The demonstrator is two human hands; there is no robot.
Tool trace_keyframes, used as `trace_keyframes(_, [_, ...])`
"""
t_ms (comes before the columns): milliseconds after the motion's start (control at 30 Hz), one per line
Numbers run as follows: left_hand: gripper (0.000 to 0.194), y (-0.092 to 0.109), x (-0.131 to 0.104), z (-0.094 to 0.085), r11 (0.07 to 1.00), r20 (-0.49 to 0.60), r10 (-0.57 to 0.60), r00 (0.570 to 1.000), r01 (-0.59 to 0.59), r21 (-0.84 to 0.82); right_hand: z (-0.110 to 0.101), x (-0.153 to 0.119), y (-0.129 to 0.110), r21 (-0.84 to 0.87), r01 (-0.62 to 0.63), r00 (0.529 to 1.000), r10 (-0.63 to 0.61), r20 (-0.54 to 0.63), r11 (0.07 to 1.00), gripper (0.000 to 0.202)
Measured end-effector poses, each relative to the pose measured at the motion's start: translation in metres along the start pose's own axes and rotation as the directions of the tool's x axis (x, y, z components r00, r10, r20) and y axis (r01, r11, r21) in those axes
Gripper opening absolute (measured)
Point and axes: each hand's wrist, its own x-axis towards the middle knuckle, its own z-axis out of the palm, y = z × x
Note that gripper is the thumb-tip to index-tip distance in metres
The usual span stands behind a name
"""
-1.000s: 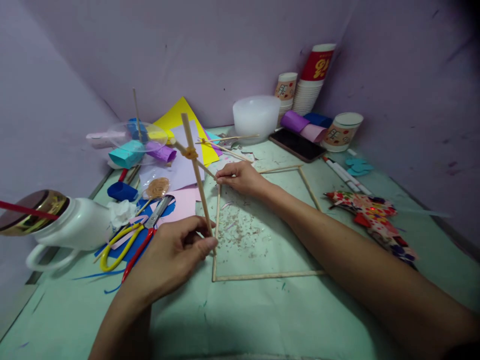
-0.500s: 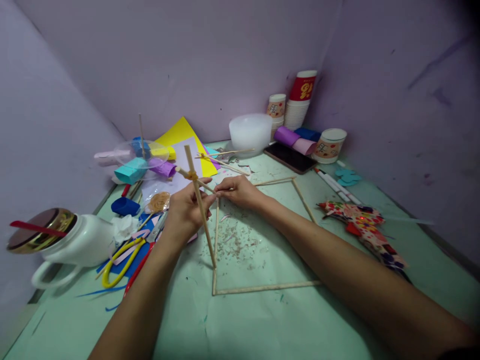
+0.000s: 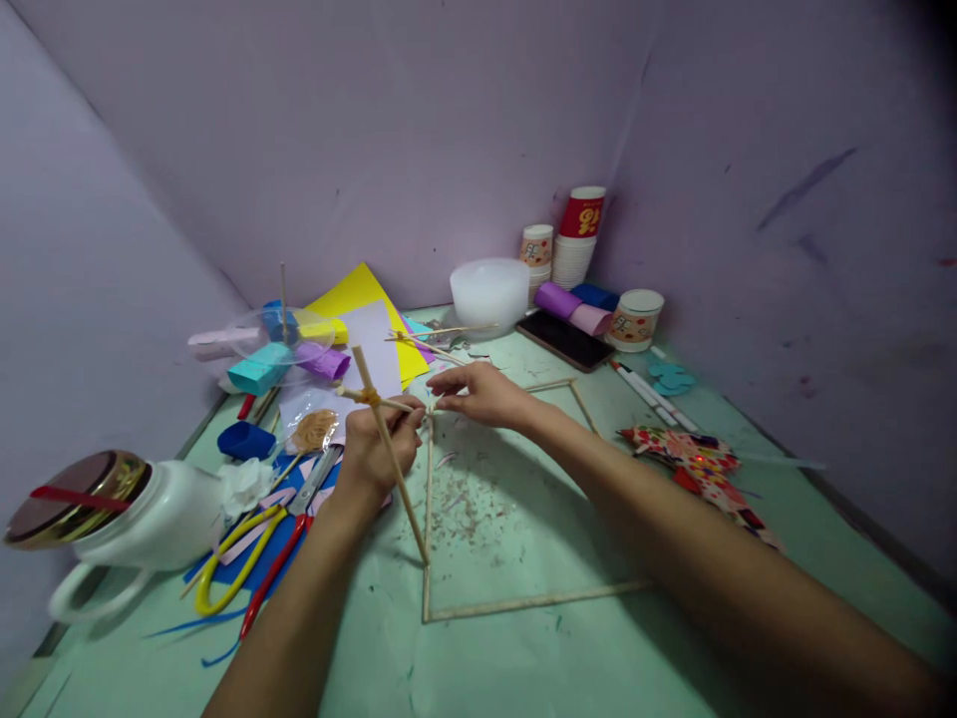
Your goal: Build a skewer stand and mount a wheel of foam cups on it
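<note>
A rectangular frame of thin wooden sticks (image 3: 538,601) lies flat on the pale green table (image 3: 478,663). Two crossed sticks (image 3: 389,439), bound by a yellowish band near their upper ends, lean up at its left side, one foot near the front left corner. My left hand (image 3: 383,449) is closed on the other crossed stick, close to the frame's back left corner. Right beside it, my right hand (image 3: 475,394) is over that corner, its fingers apart and its fingertips near the stick's end. Shavings (image 3: 471,514) are scattered inside the frame.
Scissors (image 3: 273,558), a white mug (image 3: 164,514) and coloured paper rolls (image 3: 258,369) are on the left. A white bowl (image 3: 489,294), paper cups (image 3: 635,319) and a phone (image 3: 566,340) stand or lie at the back. Markers (image 3: 654,399) and a flowered cloth item (image 3: 695,464) are on the right.
The view has tilted up, so the objects appear lower. My right fingers have loosened and spread from their pinch at the corner; my left hand still holds the stick.
</note>
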Motion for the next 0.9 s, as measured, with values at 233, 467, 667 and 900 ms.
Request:
trace_keyframes(233, [0.019, -0.004, 0.0, 0.0, 0.999, -0.017, -0.037, 0.999, 0.037, -0.011, -0.094, -0.121, -0.067, -0.281, -0.227, 0.908, 0.099, -0.406, 0.933, 0.016])
trace_keyframes(467, [0.023, 0.004, 0.001, -0.003, 0.997, -0.044, -0.058, 0.997, 0.056, -0.049, -0.164, -0.208, -0.031, -0.279, -0.678, 0.681, 0.437, -0.588, 0.68, 0.008])
trace_keyframes(667, [0.027, 0.006, -0.001, -0.003, 0.986, -0.084, -0.143, 0.986, 0.135, -0.094, -0.191, -0.134, 0.021, -0.151, -0.725, 0.601, 0.51, -0.615, 0.673, 0.041])
trace_keyframes(900, [0.024, 0.002, -0.001, -0.007, 0.993, -0.049, -0.114, 0.992, 0.112, -0.025, -0.181, -0.066, 0.067, -0.229, -0.74, 0.566, 0.4, -0.721, 0.633, 0.056])
